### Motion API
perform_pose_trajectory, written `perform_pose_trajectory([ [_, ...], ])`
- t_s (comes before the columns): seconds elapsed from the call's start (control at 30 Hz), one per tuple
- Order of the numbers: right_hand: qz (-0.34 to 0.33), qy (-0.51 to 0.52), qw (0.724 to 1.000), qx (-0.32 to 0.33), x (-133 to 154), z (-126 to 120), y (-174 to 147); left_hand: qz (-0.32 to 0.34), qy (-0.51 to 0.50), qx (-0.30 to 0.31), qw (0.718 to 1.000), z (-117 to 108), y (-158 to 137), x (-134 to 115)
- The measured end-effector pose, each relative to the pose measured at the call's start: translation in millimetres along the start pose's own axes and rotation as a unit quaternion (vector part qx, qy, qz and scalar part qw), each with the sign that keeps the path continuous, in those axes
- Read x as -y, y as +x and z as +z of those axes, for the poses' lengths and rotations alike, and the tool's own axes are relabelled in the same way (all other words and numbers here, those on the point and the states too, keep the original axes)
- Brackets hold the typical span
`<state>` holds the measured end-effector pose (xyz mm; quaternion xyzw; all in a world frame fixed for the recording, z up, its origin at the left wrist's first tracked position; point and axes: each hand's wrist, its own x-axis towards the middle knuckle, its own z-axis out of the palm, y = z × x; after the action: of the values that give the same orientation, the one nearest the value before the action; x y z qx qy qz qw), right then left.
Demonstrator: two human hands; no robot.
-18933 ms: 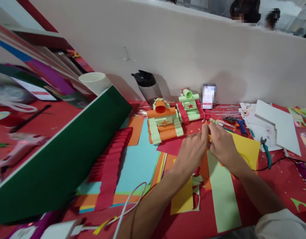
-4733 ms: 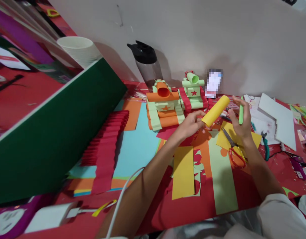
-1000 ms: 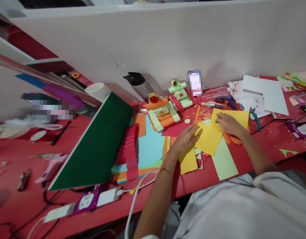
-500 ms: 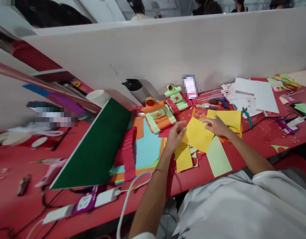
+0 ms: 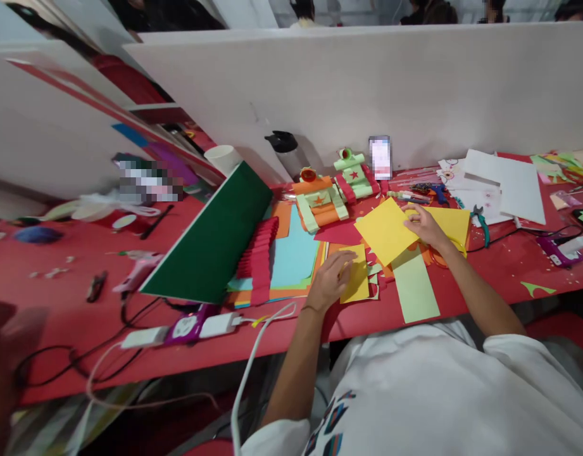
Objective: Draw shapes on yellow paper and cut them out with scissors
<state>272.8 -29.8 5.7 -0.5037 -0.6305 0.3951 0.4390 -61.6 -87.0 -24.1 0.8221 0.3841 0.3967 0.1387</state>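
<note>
Between its fingers my right hand (image 5: 426, 228) pinches the edge of a yellow paper sheet (image 5: 386, 231), held tilted above the table. Yellow scissor handles (image 5: 458, 246) show beside that wrist; whether the hand has hold of them is hidden. My left hand (image 5: 332, 275) reaches over a smaller yellow paper piece (image 5: 357, 275), fingers loosely curved and apart at its left edge. Another yellow sheet (image 5: 450, 223) lies behind my right hand. Below it is a pale green paper strip (image 5: 417, 291). Two rolled-paper figures with stars, one orange (image 5: 319, 202), one green (image 5: 355, 177), stand behind.
A green board (image 5: 210, 237) leans at the left, beside pleated red paper (image 5: 260, 259) and blue sheets (image 5: 295, 253). A white cable (image 5: 246, 373) crosses the front edge by a power strip (image 5: 189, 326). Teal pliers (image 5: 481, 227) and white boards (image 5: 519, 190) lie right.
My left hand has left the large yellow sheet and moved down to the smaller yellow piece. My right hand still holds the sheet. The camera view has turned left.
</note>
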Motion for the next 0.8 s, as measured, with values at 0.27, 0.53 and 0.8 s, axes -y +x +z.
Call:
perform_pose_trajectory([
  [0.27, -0.053, -0.219, 0.974, 0.004, -0.8, 15.9, -1.7, -0.130, 0.194, -0.032, 0.972, -42.6, -82.3, 16.6],
  [0.53, -0.104, -0.318, 0.942, -0.002, -4.7, 24.4, -4.4, -0.136, 0.144, 0.055, 0.979, -69.7, -97.7, 27.7],
  [0.8, -0.103, -0.328, 0.937, -0.064, -3.0, 17.9, -3.5, -0.109, 0.125, 0.047, 0.985, -74.2, -96.8, 24.2],
])
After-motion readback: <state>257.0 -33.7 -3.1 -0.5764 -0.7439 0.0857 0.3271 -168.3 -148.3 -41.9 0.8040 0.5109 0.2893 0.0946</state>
